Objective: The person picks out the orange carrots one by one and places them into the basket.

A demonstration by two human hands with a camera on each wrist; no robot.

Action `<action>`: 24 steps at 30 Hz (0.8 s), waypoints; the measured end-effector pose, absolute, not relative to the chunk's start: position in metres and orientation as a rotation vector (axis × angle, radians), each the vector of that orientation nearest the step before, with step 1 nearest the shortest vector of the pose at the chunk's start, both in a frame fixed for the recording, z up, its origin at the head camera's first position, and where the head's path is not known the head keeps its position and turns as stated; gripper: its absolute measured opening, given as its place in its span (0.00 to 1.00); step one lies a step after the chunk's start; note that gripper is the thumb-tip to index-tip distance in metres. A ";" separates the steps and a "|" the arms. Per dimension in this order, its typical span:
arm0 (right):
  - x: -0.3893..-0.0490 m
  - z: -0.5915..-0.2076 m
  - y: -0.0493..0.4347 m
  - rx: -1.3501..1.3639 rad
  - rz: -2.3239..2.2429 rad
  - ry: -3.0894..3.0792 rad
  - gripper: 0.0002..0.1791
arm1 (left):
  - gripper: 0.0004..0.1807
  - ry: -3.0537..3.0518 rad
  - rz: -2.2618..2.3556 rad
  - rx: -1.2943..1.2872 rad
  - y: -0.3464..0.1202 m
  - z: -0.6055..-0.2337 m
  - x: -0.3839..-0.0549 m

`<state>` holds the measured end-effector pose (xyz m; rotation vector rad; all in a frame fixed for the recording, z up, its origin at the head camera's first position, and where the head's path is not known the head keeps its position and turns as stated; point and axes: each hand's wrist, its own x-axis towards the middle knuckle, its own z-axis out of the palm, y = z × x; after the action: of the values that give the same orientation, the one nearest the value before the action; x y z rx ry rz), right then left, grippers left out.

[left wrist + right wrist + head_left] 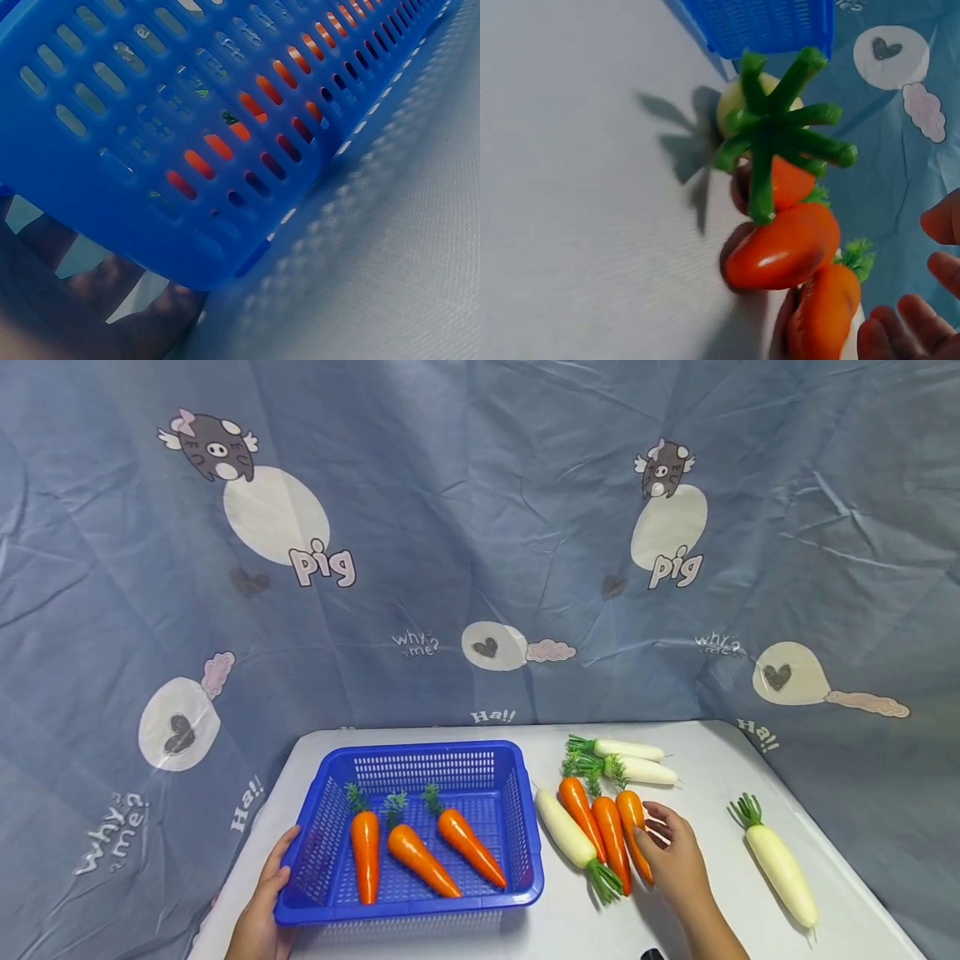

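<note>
A blue plastic basket (408, 910) holds three orange carrots, among them the left carrot (365, 856), the middle carrot (422, 858) and the right carrot (471, 846). Against the outside of its left wall rests my left hand (264, 893), fingers extended; the left wrist view shows these fingers (161, 319) by the basket's corner. Right of the basket, three more carrots lie side by side. My right hand (675, 856) is beside the outermost one, a carrot (632, 818), with thumb and fingers apart. In the right wrist view, my fingertips (911, 315) hold nothing.
A white radish (566, 831) lies between basket and carrots, green stalks toward me. Two white radishes (637, 768) are behind the carrots, and another radish (780, 872) lies far right. A black object (652, 954) shows at the bottom edge. Blue cloth (450, 527) hangs behind the white table.
</note>
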<state>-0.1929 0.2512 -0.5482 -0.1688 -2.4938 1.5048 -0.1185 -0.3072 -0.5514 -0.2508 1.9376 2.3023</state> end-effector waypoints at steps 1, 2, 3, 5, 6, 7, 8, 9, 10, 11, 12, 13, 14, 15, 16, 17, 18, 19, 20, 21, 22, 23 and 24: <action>-0.193 -0.550 0.252 -0.175 1.503 -2.500 0.27 | 0.30 1.938 2.306 -0.244 -0.307 -0.552 -0.118; -0.194 -0.551 0.252 -0.181 1.502 -2.508 0.27 | 0.30 1.938 2.308 -0.242 -0.307 -0.552 -0.118; -0.194 -0.553 0.253 -0.185 1.503 -2.517 0.27 | 0.30 1.937 2.307 -0.248 -0.307 -0.552 -0.119; -0.195 -0.555 0.254 -0.183 1.526 -2.535 0.28 | 0.29 1.934 2.308 -0.247 -0.307 -0.552 -0.120; -0.196 -0.556 0.255 -0.179 1.544 -2.542 0.29 | 0.29 1.931 2.309 -0.244 -0.307 -0.552 -0.120; -0.197 -0.558 0.256 -0.167 1.569 -2.549 0.29 | 0.30 1.929 2.311 -0.241 -0.308 -0.553 -0.120; -0.198 -0.559 0.257 -0.162 1.593 -2.555 0.30 | 0.29 1.931 2.309 -0.242 -0.308 -0.553 -0.120; -0.199 -0.560 0.258 -0.159 1.613 -2.561 0.30 | 0.29 1.932 2.309 -0.236 -0.308 -0.553 -0.120; -0.200 -0.561 0.259 -0.162 1.637 -2.566 0.31 | 0.30 1.931 2.311 -0.235 -0.308 -0.553 -0.120; -0.200 -0.563 0.259 -0.173 1.659 -2.571 0.32 | 0.29 1.928 2.312 -0.239 -0.308 -0.553 -0.120; -0.201 -0.564 0.260 -0.183 1.681 -2.572 0.32 | 0.30 1.925 2.312 -0.239 -0.309 -0.553 -0.120; -0.201 -0.565 0.260 -0.194 1.699 -2.577 0.34 | 0.30 1.922 2.311 -0.243 -0.309 -0.553 -0.120; -0.201 -0.566 0.260 -0.212 1.714 -2.579 0.34 | 0.30 1.924 2.309 -0.245 -0.309 -0.553 -0.120; -0.201 -0.567 0.260 -0.224 1.720 -2.585 0.35 | 0.30 1.923 2.309 -0.246 -0.309 -0.553 -0.119; -0.201 -0.569 0.261 -0.231 1.731 -2.587 0.35 | 0.30 1.922 2.310 -0.246 -0.308 -0.553 -0.120; -0.201 -0.570 0.261 -0.228 1.734 -2.593 0.36 | 0.30 1.924 2.311 -0.243 -0.308 -0.553 -0.120; -0.202 -0.571 0.261 -0.217 1.727 -2.602 0.36 | 0.30 1.929 2.308 -0.243 -0.308 -0.553 -0.120; -0.202 -0.572 0.261 -0.205 1.705 -2.621 0.36 | 0.30 1.931 2.308 -0.249 -0.307 -0.553 -0.120; -0.203 -0.572 0.261 -0.190 1.688 -2.633 0.36 | 0.30 1.933 2.309 -0.252 -0.307 -0.553 -0.120; -0.203 -0.573 0.262 -0.175 1.666 -2.648 0.36 | 0.30 1.931 2.310 -0.255 -0.307 -0.553 -0.120; -0.203 -0.574 0.262 -0.160 1.648 -2.659 0.36 | 0.30 1.934 2.309 -0.257 -0.307 -0.553 -0.120; -0.203 -0.574 0.262 -0.150 1.623 -2.672 0.36 | 0.30 1.935 2.309 -0.258 -0.307 -0.553 -0.120; -0.203 -0.574 0.262 -0.145 1.599 -2.684 0.36 | 0.30 1.935 2.307 -0.256 -0.307 -0.553 -0.120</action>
<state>-0.2030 0.2620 -0.5743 -0.1446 -2.6836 1.5991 -0.1202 -0.3066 -0.5527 -0.2562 1.9354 2.3071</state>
